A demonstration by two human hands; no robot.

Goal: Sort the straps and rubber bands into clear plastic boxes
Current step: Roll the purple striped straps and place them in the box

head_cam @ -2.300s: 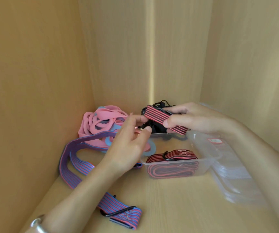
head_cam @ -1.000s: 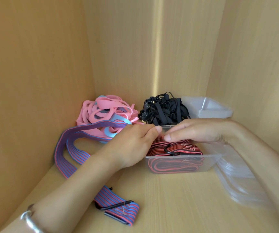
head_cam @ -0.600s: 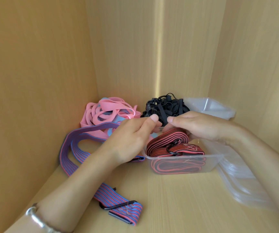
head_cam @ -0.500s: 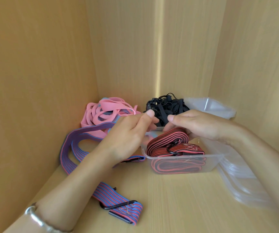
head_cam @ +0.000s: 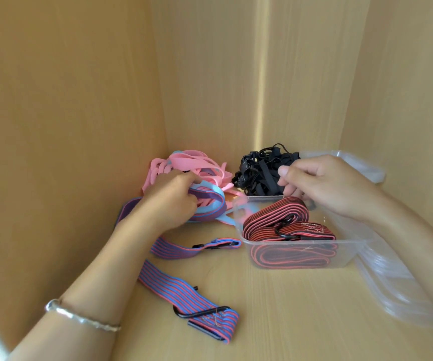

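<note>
the red strap (head_cam: 278,217) lies coiled in the clear box (head_cam: 351,241), so that one looks sorted. the step in hand is the blue striped strap (head_cam: 184,290): the left hand (head_cam: 171,201) curls around its upper loop beside the pink bands (head_cam: 184,162), while both its buckled ends trail loose on the shelf. the right hand (head_cam: 325,186) hovers above the box, fingers loosely bent and seemingly empty, in front of the black bands (head_cam: 259,170). next, the strap likely needs gathering and folding, and a fresh box from the stack of empty boxes (head_cam: 392,282).
</note>
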